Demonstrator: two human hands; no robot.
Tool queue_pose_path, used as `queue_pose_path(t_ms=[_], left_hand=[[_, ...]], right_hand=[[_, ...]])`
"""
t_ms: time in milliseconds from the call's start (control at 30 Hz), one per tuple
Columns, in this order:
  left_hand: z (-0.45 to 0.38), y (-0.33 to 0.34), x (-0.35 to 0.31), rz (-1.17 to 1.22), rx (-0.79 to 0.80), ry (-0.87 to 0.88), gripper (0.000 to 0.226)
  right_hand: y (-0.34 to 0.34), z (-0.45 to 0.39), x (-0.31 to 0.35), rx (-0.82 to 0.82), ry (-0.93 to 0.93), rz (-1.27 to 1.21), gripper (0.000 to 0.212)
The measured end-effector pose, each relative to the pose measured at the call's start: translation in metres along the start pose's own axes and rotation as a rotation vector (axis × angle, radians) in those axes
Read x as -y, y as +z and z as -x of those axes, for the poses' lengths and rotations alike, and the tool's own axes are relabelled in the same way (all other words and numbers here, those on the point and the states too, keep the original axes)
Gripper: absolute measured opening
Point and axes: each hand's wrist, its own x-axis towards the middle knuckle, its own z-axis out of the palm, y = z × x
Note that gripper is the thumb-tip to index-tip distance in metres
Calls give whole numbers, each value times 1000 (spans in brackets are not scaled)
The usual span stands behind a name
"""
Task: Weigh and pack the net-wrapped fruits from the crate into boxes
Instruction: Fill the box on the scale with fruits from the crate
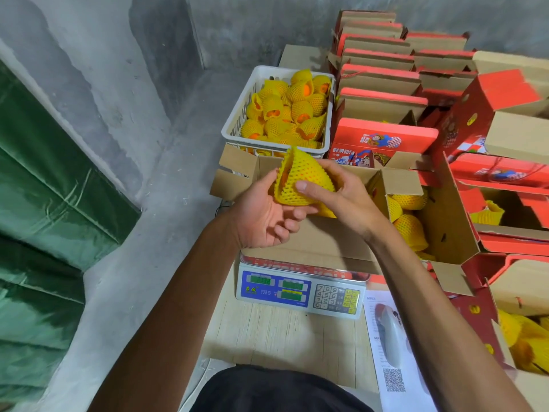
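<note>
A fruit in yellow foam net [300,176] is held between both hands above an open cardboard box [445,221]. My left hand [264,212] cups it from below and the left, fingers curled under it. My right hand [338,191] grips it from the right, thumb across the net's front. The box stands on a white and blue digital scale [300,289] and holds several net-wrapped fruits [410,227] on its right side. Behind it, a white plastic crate [234,120] is full of net-wrapped orange fruits [285,111].
Stacks of red and brown gift boxes [383,81] fill the back right and right side. More open boxes with yellow nets [523,343] sit at the right. A printed sheet with a QR code [392,373] and a grey device lie beside the scale. Green tarp [44,203] at left.
</note>
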Motion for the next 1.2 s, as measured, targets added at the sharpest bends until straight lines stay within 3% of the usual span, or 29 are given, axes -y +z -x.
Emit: queue_pose_path(t_ms=[100, 300, 467, 700, 1200], left_hand=[[0, 1, 1, -17, -42, 23, 103], [6, -2, -3, 39, -303, 239, 79], [11, -6, -2, 58, -359, 271, 66], [4, -10, 1, 97, -373, 333, 46], [4, -7, 0, 72, -364, 305, 41]], right_hand=[[-2, -5, -5, -143, 6, 50, 42], [-8, -26, -21, -412, 206, 528, 91], [2, -30, -34, -394, 144, 645, 94], [-1, -31, -35, -419, 74, 715, 74], [2, -30, -30, -419, 44, 689, 74]])
